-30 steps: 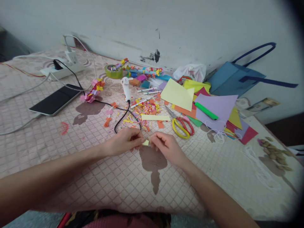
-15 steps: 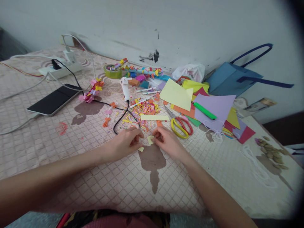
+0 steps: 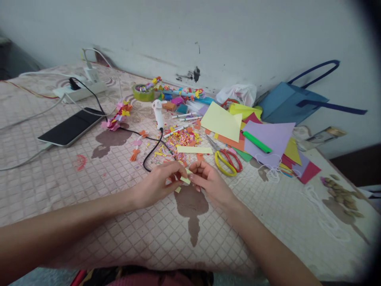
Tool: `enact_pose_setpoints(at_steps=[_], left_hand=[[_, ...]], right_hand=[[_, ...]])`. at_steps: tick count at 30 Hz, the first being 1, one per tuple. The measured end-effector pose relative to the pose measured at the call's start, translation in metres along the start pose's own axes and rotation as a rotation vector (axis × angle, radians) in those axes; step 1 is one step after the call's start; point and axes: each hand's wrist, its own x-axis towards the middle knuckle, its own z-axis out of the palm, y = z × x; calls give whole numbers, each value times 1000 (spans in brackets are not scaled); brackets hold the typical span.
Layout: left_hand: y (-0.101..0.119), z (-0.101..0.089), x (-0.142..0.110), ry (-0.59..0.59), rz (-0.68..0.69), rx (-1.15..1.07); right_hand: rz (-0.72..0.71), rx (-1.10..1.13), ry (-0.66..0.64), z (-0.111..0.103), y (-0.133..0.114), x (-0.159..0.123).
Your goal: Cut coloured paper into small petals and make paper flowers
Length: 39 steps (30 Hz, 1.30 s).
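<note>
My left hand (image 3: 163,180) is closed, its fingertips at the left edge of a small pale-yellow piece of paper (image 3: 185,180). From the other side, my right hand (image 3: 208,182) pinches the same piece between thumb and fingers. It looks bent or folded, and the fingers partly cover it. A second pale-yellow paper scrap (image 3: 177,190) shows just under my left thumb; whether it lies on the table or touches the thumb I cannot tell. Beyond the hands lies a pale-yellow paper strip (image 3: 195,149), with yellow- and red-handled scissors (image 3: 228,162) to its right.
Behind the strip spread colourful paper shreds (image 3: 184,138) and a white glue gun (image 3: 158,115) with a black cord. Coloured paper sheets (image 3: 264,139) and white string (image 3: 272,172) lie right. A tablet (image 3: 71,126) and power strip (image 3: 80,92) are left; a blue bag (image 3: 293,102) leans by the wall.
My left hand has moved right to the yellow paper piece that my right hand held, so both hands are now at it. The piece has turned and shifted slightly left.
</note>
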Motion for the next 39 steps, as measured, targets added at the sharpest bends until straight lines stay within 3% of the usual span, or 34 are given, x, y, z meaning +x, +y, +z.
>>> enact_pose_setpoints(at_steps=[8, 12, 20, 25, 32, 39], left_hand=[[-4, -1, 1, 51, -34, -68], [-5, -2, 1, 58, -81, -136], [-11, 1, 6, 8, -245, -552], [-12, 3, 6, -9, -299, -705], [-11, 4, 6, 50, -335, -726], [-12, 3, 6, -32, -348, -635]], right_hand=[[67, 43, 7, -1, 3, 0], [17, 20, -21, -1, 3, -2], [-66, -126, -55, 2, 4, -3], [-89, -134, -69, 3, 4, -4], [-66, -172, -51, 4, 3, -6], [-115, -215, 8, 7, 3, -7]])
